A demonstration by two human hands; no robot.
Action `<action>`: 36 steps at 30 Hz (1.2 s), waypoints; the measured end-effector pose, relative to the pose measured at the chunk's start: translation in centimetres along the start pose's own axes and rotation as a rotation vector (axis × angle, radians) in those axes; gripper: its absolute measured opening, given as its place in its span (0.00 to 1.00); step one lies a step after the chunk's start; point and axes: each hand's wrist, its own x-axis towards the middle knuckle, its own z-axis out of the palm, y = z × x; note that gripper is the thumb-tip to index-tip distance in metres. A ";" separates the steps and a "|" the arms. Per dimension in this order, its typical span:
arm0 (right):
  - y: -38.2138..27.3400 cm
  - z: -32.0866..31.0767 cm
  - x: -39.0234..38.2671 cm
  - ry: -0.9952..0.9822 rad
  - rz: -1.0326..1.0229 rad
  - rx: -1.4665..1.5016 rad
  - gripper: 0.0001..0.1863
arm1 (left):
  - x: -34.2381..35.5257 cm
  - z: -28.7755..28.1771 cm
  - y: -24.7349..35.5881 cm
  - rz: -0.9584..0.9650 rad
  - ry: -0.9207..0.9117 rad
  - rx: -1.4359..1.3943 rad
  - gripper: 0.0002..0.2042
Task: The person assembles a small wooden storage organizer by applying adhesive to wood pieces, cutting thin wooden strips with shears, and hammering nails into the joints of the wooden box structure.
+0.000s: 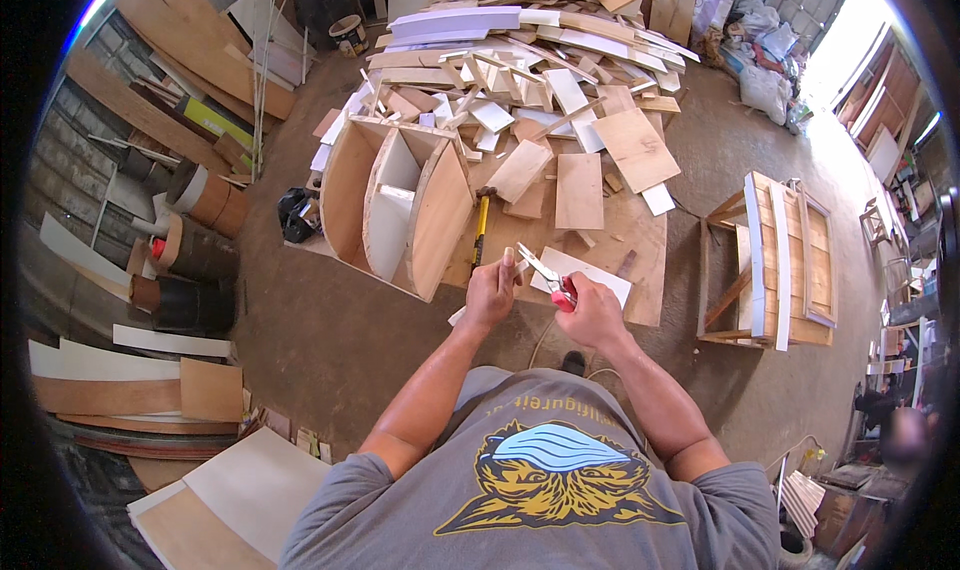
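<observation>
The right hand (592,310) grips the red-handled pliers (545,273), jaws parted, above the plywood sheet (640,260). The left hand (490,292) pinches something too small to tell. The pliers look stiff, light, best held by the handles.

A woodworking workshop, open to daylight at one side. A large heap of plywood offcuts (530,60) and sawn boards covers a low plywood sheet (640,270) laid on the bare concrete floor (320,340). A half-built curved cabinet (395,205) of plywood panels stands on the sheet, with a yellow-handled hammer (480,225) beside it. A slatted wooden frame (775,260) lies to the right. Long planks (140,110) lean against the block wall at left, near rolls of veneer (205,200) and stacked panels (130,385).
</observation>
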 end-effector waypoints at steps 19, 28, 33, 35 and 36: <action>1.9 -2.8 -0.5 0.196 -0.125 -0.014 0.25 | 1.5 2.6 4.3 -0.037 0.026 0.146 0.36; 2.2 -2.5 -0.4 0.188 -0.042 -0.042 0.21 | 1.6 3.7 5.1 -0.082 0.056 0.190 0.37; 3.4 -1.9 0.3 0.127 0.047 0.022 0.20 | 2.0 4.0 4.7 -0.127 0.053 0.233 0.35; 4.4 -1.9 0.6 0.168 0.113 0.204 0.22 | 2.3 4.2 3.6 -0.141 0.058 0.199 0.34; 4.9 -2.0 0.7 0.166 0.110 0.204 0.22 | 2.5 4.3 3.2 -0.138 0.048 0.090 0.34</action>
